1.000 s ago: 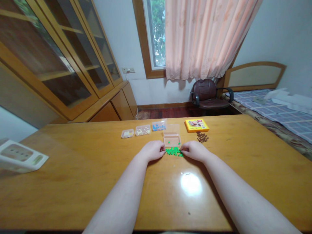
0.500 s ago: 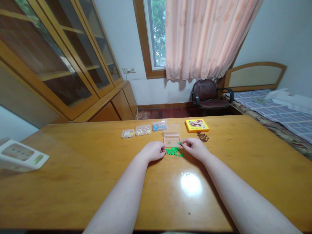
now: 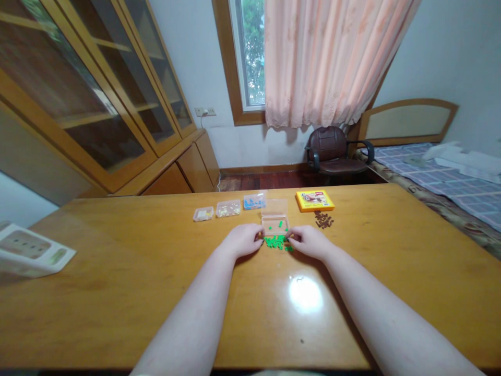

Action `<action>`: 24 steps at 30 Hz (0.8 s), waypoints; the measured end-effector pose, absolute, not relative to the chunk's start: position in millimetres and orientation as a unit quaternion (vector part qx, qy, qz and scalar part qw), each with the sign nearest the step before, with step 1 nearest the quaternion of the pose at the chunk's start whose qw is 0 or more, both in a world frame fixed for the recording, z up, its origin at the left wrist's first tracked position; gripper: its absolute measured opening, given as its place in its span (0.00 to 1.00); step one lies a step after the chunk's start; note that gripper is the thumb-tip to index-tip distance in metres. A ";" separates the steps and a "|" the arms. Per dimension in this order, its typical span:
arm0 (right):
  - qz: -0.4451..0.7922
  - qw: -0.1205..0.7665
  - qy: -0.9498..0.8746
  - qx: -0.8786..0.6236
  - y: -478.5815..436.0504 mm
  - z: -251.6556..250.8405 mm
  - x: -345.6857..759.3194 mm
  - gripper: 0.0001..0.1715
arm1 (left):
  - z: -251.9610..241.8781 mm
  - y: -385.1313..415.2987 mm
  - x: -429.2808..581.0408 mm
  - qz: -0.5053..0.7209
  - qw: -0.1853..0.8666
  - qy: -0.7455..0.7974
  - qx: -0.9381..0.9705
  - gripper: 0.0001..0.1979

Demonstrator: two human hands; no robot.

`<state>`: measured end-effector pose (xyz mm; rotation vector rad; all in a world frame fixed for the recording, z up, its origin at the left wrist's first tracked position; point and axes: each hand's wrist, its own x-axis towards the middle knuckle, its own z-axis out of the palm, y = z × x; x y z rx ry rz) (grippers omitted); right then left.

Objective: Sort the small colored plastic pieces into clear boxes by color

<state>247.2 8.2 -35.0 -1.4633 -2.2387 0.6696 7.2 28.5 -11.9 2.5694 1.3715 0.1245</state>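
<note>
Bright-green small irregular pcs [image 3: 275, 242] lie heaped twd brown wooden table's [image 3: 117, 287] far edge, btwn L hand [image 3: 245, 240] & R hand [image 3: 311, 243]; both curled, can't tell if pinching any. Clear rectangular open box [image 3: 275, 231] just behind holds a few.

Single head cam, worn by me, looking from above the near side of the table [image 3: 117, 292], forward and pitched down. Wide shot: forearms close, entering at the bottom; left hand [image 3: 245, 240] and right hand [image 3: 311, 243] farther out, just below mid-frame. Background takes in cabinet [image 3: 188, 169] left, window [image 3: 252, 62] top, bed [image 3: 438, 180] right.
</note>
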 end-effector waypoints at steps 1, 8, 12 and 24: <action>0.244 0.183 -0.798 -0.519 8.0 -35.6 247.2 0.12 | -11.8 28.7 6.8 0.041 0.113 0.471 0.874 0.09; 0.231 0.158 -0.807 -0.520 9.7 -38.5 247.6 0.11 | -12.2 29.2 6.4 0.034 0.106 0.464 0.879 0.08; 0.226 0.157 -0.802 -0.531 9.7 -37.0 247.6 0.11 | -10.7 28.9 6.9 0.042 0.105 0.471 0.875 0.08; 0.179 0.123 -0.819 -0.531 9.6 -35.9 246.4 0.08 | -16.0 30.7 6.0 0.025 0.104 0.466 0.878 0.08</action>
